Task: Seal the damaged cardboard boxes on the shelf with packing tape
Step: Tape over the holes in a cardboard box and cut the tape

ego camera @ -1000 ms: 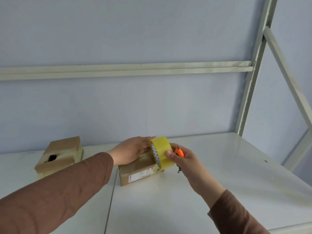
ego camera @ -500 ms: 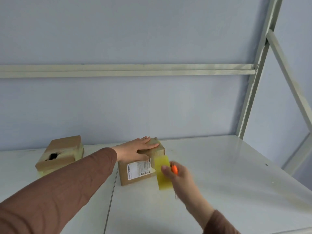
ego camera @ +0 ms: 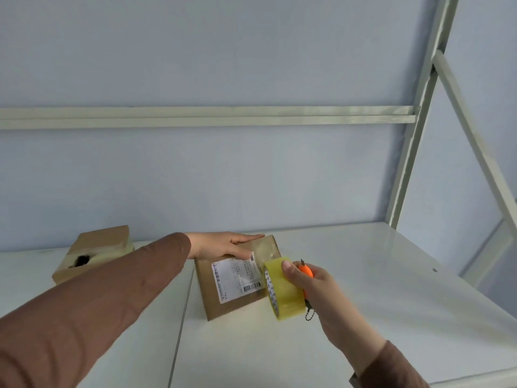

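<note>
tape roll at the box edge, flat hand on top

here's the near cardboard box (ego camera: 232, 295), sitting on the white shelf (ego camera: 377, 289) in the middle of the view, white shipping label (ego camera: 237, 275) facing up and toward us, a glossy stretch of clear tape over its far right corner. the left hand (ego camera: 221, 245) lies on the box's far edge, fingers straight and flat, pressing rather than gripping, so that grip is wide and holds nothing.

over to the right hand (ego camera: 316, 287): its grip is closed around the yellow tape roll (ego camera: 282, 289), thumb on the outer band, the roll standing on edge right against the box's right side. tucked in the same hand, an orange utility knife (ego camera: 306, 271), small blade tip poking up, a black bead chain (ego camera: 309, 313) dangling below.

both arms wear brown sleeves. further left, well apart, a second cardboard box (ego camera: 95, 253) sits on the shelf with a dark torn hole in its top. behind it all, a pale metal crossbar (ego camera: 207, 116) and the upright frame (ego camera: 414, 135) at the right, blue wall beyond.
</note>
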The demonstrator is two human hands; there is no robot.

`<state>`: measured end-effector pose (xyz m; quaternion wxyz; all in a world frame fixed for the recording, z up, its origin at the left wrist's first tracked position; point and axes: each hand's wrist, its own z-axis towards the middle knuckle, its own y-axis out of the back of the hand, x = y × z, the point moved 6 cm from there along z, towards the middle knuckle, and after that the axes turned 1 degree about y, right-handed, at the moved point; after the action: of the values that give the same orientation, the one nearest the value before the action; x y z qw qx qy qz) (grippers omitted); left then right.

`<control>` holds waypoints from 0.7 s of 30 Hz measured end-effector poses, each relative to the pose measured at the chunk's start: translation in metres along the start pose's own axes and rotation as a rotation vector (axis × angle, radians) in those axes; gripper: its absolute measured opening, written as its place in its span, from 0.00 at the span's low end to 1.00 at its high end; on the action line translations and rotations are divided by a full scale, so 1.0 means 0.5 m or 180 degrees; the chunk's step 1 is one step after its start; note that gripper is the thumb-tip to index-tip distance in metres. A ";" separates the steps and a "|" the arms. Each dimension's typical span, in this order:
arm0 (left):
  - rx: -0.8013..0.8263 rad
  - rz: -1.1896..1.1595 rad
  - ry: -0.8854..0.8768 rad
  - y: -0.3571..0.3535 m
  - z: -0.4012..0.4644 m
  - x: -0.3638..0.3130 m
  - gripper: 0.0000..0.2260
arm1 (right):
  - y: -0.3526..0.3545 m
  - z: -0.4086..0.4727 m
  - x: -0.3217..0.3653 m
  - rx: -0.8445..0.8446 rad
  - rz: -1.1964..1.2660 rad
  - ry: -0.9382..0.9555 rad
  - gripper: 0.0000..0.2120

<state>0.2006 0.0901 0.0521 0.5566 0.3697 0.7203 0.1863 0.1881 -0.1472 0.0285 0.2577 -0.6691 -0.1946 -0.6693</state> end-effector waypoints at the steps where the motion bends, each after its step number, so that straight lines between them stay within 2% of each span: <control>1: -0.0060 0.0183 -0.0041 -0.001 -0.002 -0.005 0.27 | 0.002 0.003 0.008 0.0118 0.0026 0.0033 0.24; 5: -0.0792 0.1461 -0.0568 0.000 -0.017 -0.029 0.26 | 0.006 0.002 0.014 0.0260 -0.0066 0.0377 0.11; 9: -0.1315 0.2601 -0.0926 -0.044 -0.015 -0.016 0.27 | 0.006 -0.008 -0.017 0.0374 -0.0367 0.0619 0.15; 10: -0.1300 0.2757 -0.0882 -0.052 -0.013 -0.007 0.32 | 0.003 -0.008 -0.023 0.0474 -0.0391 0.0671 0.15; 13: -0.0981 0.3022 -0.0541 -0.061 -0.002 0.013 0.55 | -0.004 0.000 -0.025 0.0555 -0.0423 0.0757 0.16; 14: -0.0909 0.3061 -0.0465 -0.061 0.001 0.014 0.57 | -0.007 0.005 -0.019 0.0492 -0.0454 0.0776 0.16; 16: -0.0850 0.2955 -0.0434 -0.060 0.006 0.014 0.53 | -0.011 0.016 -0.004 0.0294 -0.0454 0.0805 0.14; 21: -0.0455 0.2253 -0.0218 -0.061 0.001 0.041 0.32 | -0.012 -0.003 -0.038 -0.0130 -0.0382 0.0420 0.16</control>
<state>0.1888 0.0851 0.0176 0.5058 0.5623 0.5138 0.4049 0.1829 -0.1420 0.0099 0.2157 -0.6159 -0.2032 -0.7300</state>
